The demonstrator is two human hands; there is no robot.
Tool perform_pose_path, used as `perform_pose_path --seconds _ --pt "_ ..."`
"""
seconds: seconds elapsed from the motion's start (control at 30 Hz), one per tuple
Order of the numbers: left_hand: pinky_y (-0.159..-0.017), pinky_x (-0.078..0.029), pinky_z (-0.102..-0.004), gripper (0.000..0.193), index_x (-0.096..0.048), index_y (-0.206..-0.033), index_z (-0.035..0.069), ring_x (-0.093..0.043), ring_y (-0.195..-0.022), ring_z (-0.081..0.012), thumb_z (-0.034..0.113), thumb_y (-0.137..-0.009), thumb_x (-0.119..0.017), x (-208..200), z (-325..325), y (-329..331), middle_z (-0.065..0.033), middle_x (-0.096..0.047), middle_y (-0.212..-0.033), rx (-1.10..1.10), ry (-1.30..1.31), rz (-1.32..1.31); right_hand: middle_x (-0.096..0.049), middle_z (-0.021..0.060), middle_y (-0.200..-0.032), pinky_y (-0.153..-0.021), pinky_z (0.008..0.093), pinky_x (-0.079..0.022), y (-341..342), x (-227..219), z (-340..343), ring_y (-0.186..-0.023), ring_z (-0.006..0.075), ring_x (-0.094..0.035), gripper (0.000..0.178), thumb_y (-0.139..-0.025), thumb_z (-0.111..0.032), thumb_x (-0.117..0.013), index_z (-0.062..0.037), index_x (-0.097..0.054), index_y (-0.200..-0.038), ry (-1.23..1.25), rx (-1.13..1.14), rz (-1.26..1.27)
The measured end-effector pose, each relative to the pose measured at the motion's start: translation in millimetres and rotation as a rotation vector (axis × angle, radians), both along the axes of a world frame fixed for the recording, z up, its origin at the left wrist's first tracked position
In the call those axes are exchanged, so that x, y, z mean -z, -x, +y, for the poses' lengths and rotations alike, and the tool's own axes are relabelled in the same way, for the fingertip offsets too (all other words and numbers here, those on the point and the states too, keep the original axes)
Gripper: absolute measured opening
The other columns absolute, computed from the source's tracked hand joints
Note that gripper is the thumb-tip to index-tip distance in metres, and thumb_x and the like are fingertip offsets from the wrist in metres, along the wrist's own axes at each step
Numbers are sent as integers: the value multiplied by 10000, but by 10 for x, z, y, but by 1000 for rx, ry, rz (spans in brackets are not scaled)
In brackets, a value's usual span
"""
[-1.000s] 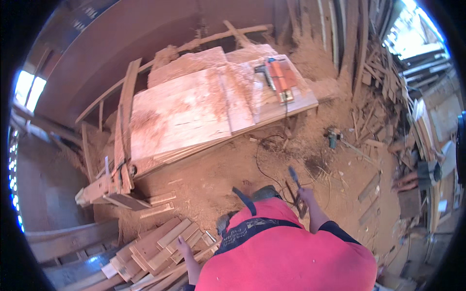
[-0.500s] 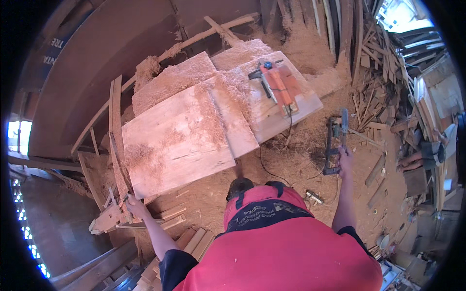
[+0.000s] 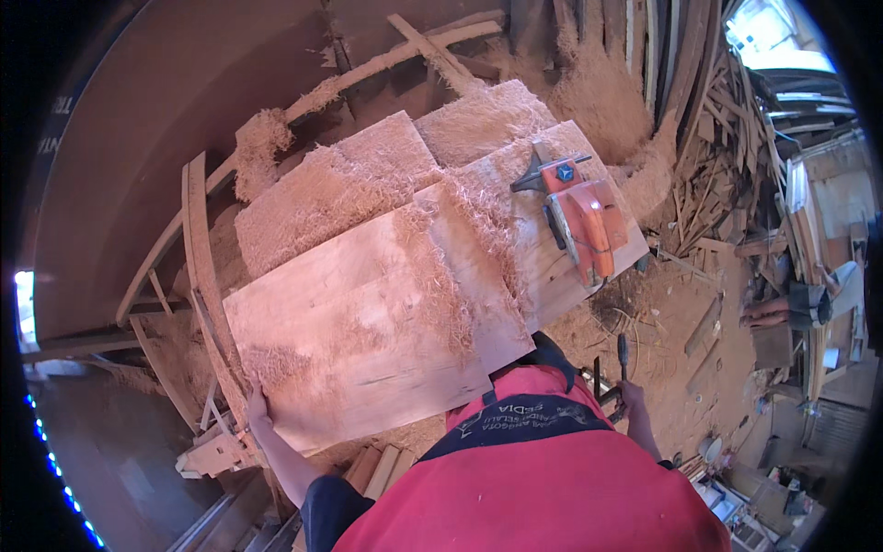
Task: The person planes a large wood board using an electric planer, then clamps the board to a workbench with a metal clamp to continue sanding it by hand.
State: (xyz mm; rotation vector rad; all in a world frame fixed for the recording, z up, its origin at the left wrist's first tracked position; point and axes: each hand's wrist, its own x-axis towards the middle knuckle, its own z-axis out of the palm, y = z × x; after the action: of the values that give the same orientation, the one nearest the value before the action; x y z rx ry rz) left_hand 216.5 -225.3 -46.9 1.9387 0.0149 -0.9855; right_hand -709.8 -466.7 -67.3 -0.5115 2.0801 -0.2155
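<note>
A broad pale wooden board (image 3: 359, 340) lies flat in front of me, strewn with curly shavings. My left hand (image 3: 256, 407) grips its near left corner, next to a wooden frame post (image 3: 198, 267). My right hand (image 3: 631, 397) is low by my right side, shut on a thin dark-handled tool (image 3: 621, 354) that points up over the sawdust floor. An orange power tool (image 3: 584, 216) rests on the far right board, away from both hands. My red shirt hides the board's near edge.
More shaving-covered boards (image 3: 349, 184) lie behind the front one. A curved wooden wall (image 3: 184, 110) rises at left. Scrap timber (image 3: 727, 156) is piled at right, where another person's arm (image 3: 768, 313) shows. Short planks (image 3: 382, 465) lie by my feet.
The view has closed in on the boards. My right hand has drawn back from the right toward my body with the dark tool. My left hand stays at the board's corner.
</note>
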Motion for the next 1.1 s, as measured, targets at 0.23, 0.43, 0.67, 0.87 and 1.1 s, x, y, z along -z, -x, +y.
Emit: perform_pose_path --seconds 0.23,0.43,0.67,0.87,1.1 --pt "-982 -458 -355 782 -552 -1326 -64 -583 -1129 -217 612 -936 -600 195 24 81 -134 -624 -1272 -18 -242 -130 -499 51 -524 -339 344 -381 -114 -92 40 -373 201 -487 263 -899 -271 -660 -61 -607 -750 -280 116 53" --pt "-889 -486 -320 668 -577 -1278 -51 -604 -1000 -178 547 -982 -577 -168 -424 683 -85 -667 -1121 23 15 -125 -456 9 -525 -344 321 -373 105 -13 -268 -366 150 -423 212 -942 -247 -613 -105 -590 -786 -22 46 -7" --pt "-645 -407 -291 581 -622 -1163 -45 -480 -760 -117 510 -1006 -550 93 -397 752 -39 -590 -893 20 -236 -263 -509 -3 -603 -411 306 -371 -106 -423 -519 -454 122 -476 207 -924 -240 -668 -57 -637 -832 275 101 -6" --pt "-663 -400 -288 501 -670 -1085 -11 -435 -763 -118 466 -1032 -523 399 -210 490 -6 -536 -866 -3 -173 -96 -611 38 -768 -649 284 -441 -455 -1257 -1027 -695 111 -530 277 -946 -259 -671 -27 -676 -1097 720 -208 280" --pt "-767 -467 -356 664 -675 -1139 -71 -562 -861 -197 553 -1021 -482 221 -579 665 -86 -619 -950 44 -277 -148 -712 213 -958 -684 461 -552 -976 -1183 -2275 -792 387 -695 397 -930 -316 -657 -100 -648 -1263 1098 -479 649"
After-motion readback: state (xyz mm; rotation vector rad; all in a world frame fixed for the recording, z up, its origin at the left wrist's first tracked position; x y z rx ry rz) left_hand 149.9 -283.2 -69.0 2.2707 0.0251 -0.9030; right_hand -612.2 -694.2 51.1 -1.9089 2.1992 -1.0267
